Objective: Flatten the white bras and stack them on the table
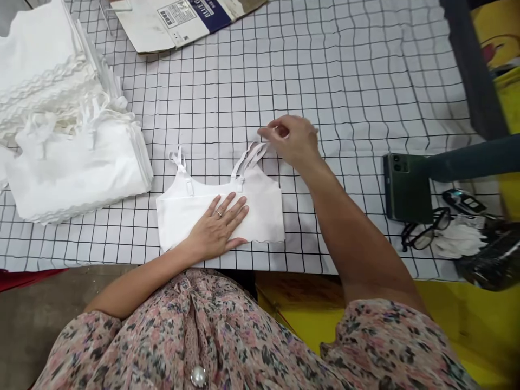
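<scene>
A small white crop top (266, 208) with thin shoulder straps lies flat on the checked tablecloth (345, 81) near the front edge. My left hand (217, 225) rests flat on its middle, fingers spread, a ring on one finger. My right hand (293, 140) is beyond the top's right corner, with its fingers pinched on the end of the right strap (251, 155), which is pulled out straight. The left strap (179, 158) lies loose, touched by neither hand.
A tall stack of folded white garments (69, 157) fills the left side. A flattened cardboard box (179, 21) lies at the far edge. On the right are a dark phone (406, 187), black glasses (426, 230), a key fob (463, 201) and white gloves (459, 241).
</scene>
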Motion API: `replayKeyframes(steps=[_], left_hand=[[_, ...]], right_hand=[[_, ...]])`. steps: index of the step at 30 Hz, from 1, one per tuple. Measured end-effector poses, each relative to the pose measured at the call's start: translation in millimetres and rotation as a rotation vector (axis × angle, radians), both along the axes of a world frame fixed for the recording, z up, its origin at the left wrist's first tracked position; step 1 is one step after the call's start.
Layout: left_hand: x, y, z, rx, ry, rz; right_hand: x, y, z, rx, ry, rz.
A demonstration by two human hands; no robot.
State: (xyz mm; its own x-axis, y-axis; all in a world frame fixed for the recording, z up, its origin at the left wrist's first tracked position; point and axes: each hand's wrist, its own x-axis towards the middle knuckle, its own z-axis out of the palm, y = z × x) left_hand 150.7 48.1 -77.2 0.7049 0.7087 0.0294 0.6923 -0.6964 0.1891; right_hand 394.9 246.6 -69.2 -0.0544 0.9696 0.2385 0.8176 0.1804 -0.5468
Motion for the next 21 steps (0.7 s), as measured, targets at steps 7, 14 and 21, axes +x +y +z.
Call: replayKeyframes(steps=[7, 14, 21], left_hand=[[2, 2, -8.1, -0.007, -0.029, 0.021], [0, -10, -2.2, 0.063, -0.064, 0.069], [-99, -49, -13.9, 0.113, -0.091, 0.476]], right_hand=[[-4, -157, -5.7, -0.099, -0.389, 0.543], [15, -184, -36.1, -0.088, -0.409, 0.348], [21, -200, -34.2, -0.066, -0.420, 0.298]])
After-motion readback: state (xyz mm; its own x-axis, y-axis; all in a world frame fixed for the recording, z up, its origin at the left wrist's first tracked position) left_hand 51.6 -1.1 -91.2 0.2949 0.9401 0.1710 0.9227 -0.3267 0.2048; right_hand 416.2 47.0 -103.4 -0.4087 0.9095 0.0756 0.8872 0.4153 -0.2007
